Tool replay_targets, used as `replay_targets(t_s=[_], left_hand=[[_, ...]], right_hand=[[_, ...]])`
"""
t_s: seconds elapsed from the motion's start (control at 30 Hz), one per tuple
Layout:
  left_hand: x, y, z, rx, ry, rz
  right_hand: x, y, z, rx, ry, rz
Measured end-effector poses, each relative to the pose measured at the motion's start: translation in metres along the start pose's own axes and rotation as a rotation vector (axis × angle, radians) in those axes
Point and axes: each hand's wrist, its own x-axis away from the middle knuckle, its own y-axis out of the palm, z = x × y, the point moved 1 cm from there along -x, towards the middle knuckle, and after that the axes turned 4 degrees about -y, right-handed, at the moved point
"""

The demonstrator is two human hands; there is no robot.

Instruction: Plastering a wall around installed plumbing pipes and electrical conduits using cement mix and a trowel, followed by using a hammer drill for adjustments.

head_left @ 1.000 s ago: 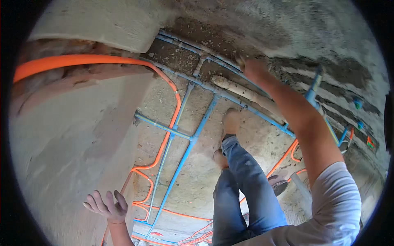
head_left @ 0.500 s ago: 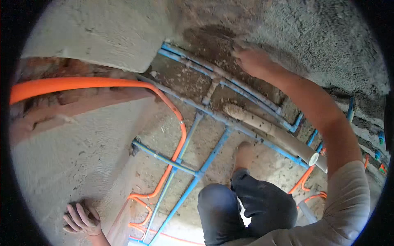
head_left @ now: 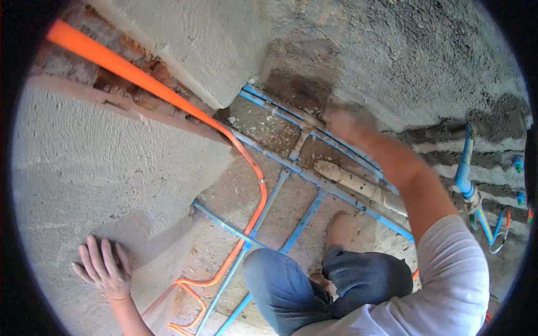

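Note:
My left hand (head_left: 105, 267) rests with fingers spread on the pale plastered wall (head_left: 95, 179) at the lower left. My right arm reaches forward, and my right hand (head_left: 350, 126) is motion-blurred over the twin blue pipes (head_left: 269, 106) where the floor meets the rough grey wall (head_left: 403, 56). Whether its fingers hold anything is unclear. Below it lies a dirty white pipe (head_left: 350, 182), partly hidden by my forearm. Other blue pipes (head_left: 305, 218) cross the floor beside it.
An orange conduit (head_left: 140, 78) runs along a broken channel in the left wall, then bends down across the floor. At the right, pipe stubs (head_left: 518, 163) come out of grooved wall. My bent knees and shoe (head_left: 339, 229) occupy the lower middle, among the pipes.
I have bent lower, knees folding into view. My left hand has moved up the wall and lies spread on it. My right hand has stayed by the far wall, shifting among the pipes.

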Motion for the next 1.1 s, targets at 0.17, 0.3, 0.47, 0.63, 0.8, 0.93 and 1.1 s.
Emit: replay_targets(t_s=[0.17,0.3,0.47,0.63,0.8,0.93,1.1], left_hand=[[-0.002,-0.002,-0.006,0.018,0.024,-0.005],[-0.002,0.001,-0.004,-0.004,0.017,0.017],[0.0,-0.002,-0.006,-0.001,0.041,0.006],[-0.003,0.002,0.0,0.008,0.027,0.024],[0.001,0.0,-0.005,0.01,0.032,0.008],[-0.005,0.003,0.0,0.001,0.037,0.025],[-0.013,-0.008,0.003,-0.01,0.056,0.056]], right_hand=[[0.041,0.014,0.011,0.121,-0.167,0.185],[0.034,0.01,0.032,0.262,-0.105,0.056],[0.041,0.038,0.034,0.224,-0.072,-0.033],[0.035,0.051,0.056,0.12,0.112,0.012],[0.084,0.04,0.053,0.146,-0.048,-0.114],[0.076,0.058,0.103,0.196,0.26,-0.139],[0.106,0.064,0.05,0.04,0.169,0.017]])
